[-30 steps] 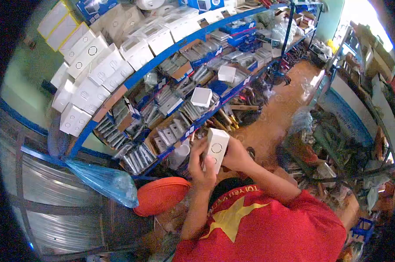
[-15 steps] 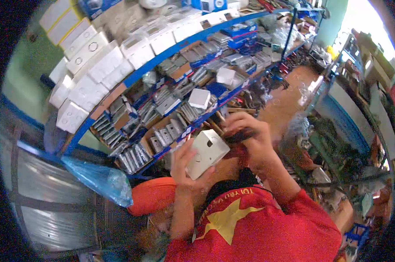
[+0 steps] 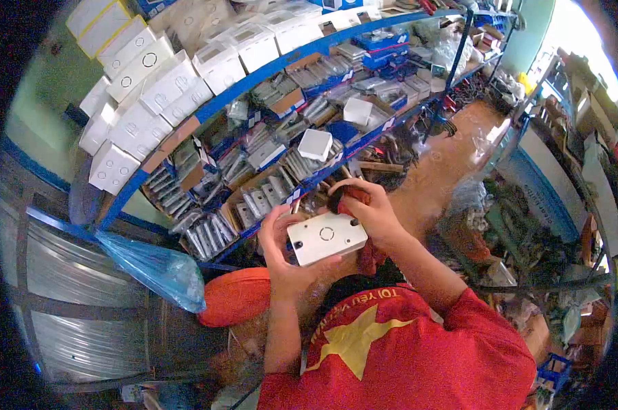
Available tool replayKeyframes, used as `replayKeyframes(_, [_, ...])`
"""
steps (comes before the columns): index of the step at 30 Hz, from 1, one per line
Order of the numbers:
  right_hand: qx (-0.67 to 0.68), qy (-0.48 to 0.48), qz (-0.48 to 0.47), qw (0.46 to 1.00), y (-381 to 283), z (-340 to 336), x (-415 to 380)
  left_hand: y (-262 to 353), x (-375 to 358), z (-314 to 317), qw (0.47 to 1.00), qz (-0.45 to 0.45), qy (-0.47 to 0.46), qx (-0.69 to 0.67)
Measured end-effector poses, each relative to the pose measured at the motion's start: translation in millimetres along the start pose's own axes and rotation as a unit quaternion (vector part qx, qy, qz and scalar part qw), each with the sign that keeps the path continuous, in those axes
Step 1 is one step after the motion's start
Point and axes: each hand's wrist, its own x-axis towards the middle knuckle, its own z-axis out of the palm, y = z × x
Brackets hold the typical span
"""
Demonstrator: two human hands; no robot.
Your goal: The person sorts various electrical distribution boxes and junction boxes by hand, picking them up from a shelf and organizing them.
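Observation:
A white electrical mounting box (image 3: 326,240) is in front of my chest, with a round knockout mark and small holes on the face toward me. My left hand (image 3: 280,247) is closed around its left end, thumb along the lower edge and fingers at the far side. In my right hand (image 3: 376,215) is a bunched red and dark cloth (image 3: 354,194), pressed at the upper right corner of the box. Part of the cloth hangs below the right wrist. The underside of the box is hidden.
Ahead stands a blue-edged shelf (image 3: 254,80) with white boxes (image 3: 216,65) on top and packed metal-grey parts below. Two white square boxes (image 3: 315,145) rest on the lower level. A blue plastic bag (image 3: 155,270) and a red-orange rounded object (image 3: 235,297) are at left.
The box has turned from a steep tilt to nearly level, its marked face now toward me. My right hand with the cloth has moved left onto the box's corner.

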Motion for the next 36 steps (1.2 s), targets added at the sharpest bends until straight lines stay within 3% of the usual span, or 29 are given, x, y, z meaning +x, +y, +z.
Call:
replayKeyframes(1, [-0.009,0.026,-0.012,1.0,4,-1,1,-2,0,1,0.998,-0.044,0.015,-0.031])
replayKeyframes(2, [0.03,0.029,-0.032,0.999,13,-2,3,-11,-3,-6,0.995,-0.088,-0.048,-0.018])
replayKeyframes(5, [-0.037,0.045,-0.024,0.998,5,-6,2,-28,-14,-3,0.993,-0.076,-0.054,-0.066])
replayKeyframes(6, [-0.059,0.131,-0.069,0.987,17,-3,9,-19,-12,0,0.992,-0.103,-0.059,-0.05])
replayKeyframes(7, [-0.026,0.081,-0.032,0.996,17,-14,9,-17,-11,3,0.993,-0.086,-0.06,-0.053])
replayKeyframes(10, [0.121,0.151,-0.033,0.981,-3,-12,6,-23,-7,5,0.998,0.009,-0.065,0.005])
replayKeyframes(11, [0.144,0.118,-0.017,0.982,-15,-15,0,-23,-8,5,0.999,0.004,-0.046,0.021])
replayKeyframes(12, [0.141,0.102,-0.062,0.983,-13,-16,1,-21,-8,7,0.999,0.0,-0.028,0.037])
replayKeyframes(14, [0.095,0.059,-0.081,0.99,-7,-15,-5,-21,-7,9,0.996,0.015,0.003,0.09])
replayKeyframes(15, [-0.092,0.005,-0.135,0.987,-3,-16,-8,-21,-6,11,0.993,0.04,0.012,0.114])
replayKeyframes(16, [-0.262,-0.028,-0.207,0.942,-1,-14,-11,-22,-6,15,0.988,0.065,0.02,0.137])
replayKeyframes(17, [-0.238,-0.04,-0.191,0.951,3,0,-19,-24,-6,18,0.983,0.09,0.028,0.159])
replayKeyframes(19, [-0.226,0.04,-0.199,0.953,23,18,-22,-25,-10,23,0.977,0.12,0.041,0.174])
replayKeyframes(22, [-0.162,0.019,-0.149,0.975,36,7,-12,-25,-17,21,0.973,0.135,0.04,0.181])
replayKeyframes(25, [-0.062,0.017,0.038,0.997,33,-11,5,-19,-17,24,0.977,0.127,0.072,0.152])
replayKeyframes(26, [-0.059,0.031,-0.041,0.997,36,-8,7,-21,-18,24,0.975,0.131,0.066,0.168])
replayKeyframes(30, [-0.086,0.077,-0.075,0.991,38,-4,2,-18,-22,20,0.961,0.176,0.043,0.21])
replayKeyframes(33, [0.08,0.153,-0.02,0.985,56,-9,4,-28,-23,20,0.95,0.22,0.028,0.219])
replayKeyframes(34, [0.135,0.225,-0.004,0.965,62,-8,5,-27,-25,21,0.984,0.138,0.002,0.115])
replayKeyframes(36, [0.164,0.2,-0.019,0.966,62,-18,6,-24,-32,22,0.994,-0.03,-0.05,-0.096])
